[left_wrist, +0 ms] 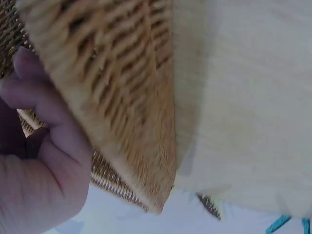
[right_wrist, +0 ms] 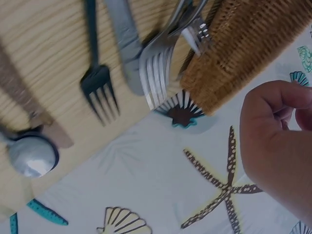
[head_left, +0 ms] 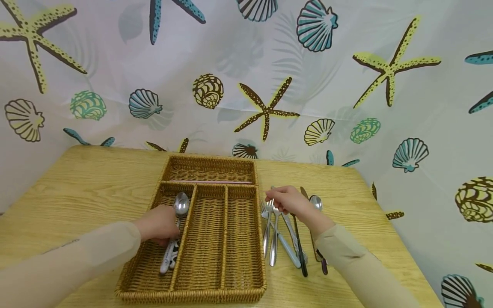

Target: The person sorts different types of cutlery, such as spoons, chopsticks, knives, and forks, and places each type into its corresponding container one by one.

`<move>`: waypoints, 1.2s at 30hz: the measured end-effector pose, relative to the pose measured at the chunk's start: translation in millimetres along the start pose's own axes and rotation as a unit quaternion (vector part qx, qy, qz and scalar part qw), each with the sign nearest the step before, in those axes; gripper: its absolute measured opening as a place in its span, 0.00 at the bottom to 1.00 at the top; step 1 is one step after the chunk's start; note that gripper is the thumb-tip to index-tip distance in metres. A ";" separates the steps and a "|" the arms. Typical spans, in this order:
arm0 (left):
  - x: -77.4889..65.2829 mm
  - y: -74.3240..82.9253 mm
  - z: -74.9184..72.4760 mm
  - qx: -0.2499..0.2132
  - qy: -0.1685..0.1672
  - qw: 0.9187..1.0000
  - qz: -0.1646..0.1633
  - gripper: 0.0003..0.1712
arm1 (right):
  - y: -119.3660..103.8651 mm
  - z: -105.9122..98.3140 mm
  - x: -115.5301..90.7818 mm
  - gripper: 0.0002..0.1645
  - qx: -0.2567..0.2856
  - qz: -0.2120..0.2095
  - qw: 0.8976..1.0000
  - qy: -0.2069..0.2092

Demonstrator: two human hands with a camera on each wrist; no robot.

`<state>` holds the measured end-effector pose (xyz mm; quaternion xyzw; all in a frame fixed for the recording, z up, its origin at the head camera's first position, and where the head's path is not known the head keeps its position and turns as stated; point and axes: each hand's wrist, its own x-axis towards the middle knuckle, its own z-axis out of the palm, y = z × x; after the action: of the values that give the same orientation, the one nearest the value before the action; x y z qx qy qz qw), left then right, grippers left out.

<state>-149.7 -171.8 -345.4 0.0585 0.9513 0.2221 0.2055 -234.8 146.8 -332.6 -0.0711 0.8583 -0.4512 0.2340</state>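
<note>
- Since a spoon [head_left: 182, 205] was already in the left compartment [head_left: 147, 279] of the tray [head_left: 192, 296], things looked only partway along.
- Left hand [head_left: 159, 223] was right at that spoon, fingers bent; couldn't tell if it actually pinched it.
- Right hand [head_left: 290, 202] hung over the forks [head_left: 274, 248], fingers curled, grip unclear.
- Left to do, I guessed: forks, a knife [head_left: 304, 193], another spoon [head_left: 316, 202] on the worktop [head_left: 96, 184], off the tray's right edge.

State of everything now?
Tray: upright, uncovered.
Pink stick: in back compartment.
Left hand: in left compartment, grip hidden.
Tray spoon: partly hidden by left hand.
Right hand: curled, nothing visibly held.
Silver forks: overlapping, outside tray.
Black fork: loose, outside tray.
Outer spoon: loose, outside tray.
Brown knife: loose, outside tray.
</note>
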 end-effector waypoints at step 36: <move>1.2 33.3 -23.7 -0.092 0.026 0.994 0.043 0.27 | 113.2 -79.9 -12.6 0.19 -0.094 0.141 0.985 0.013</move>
<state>-160.0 -151.1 -311.6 0.0742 0.9283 0.3191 0.1760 -250.8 276.2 -381.2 0.0349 0.9012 -0.3317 0.2766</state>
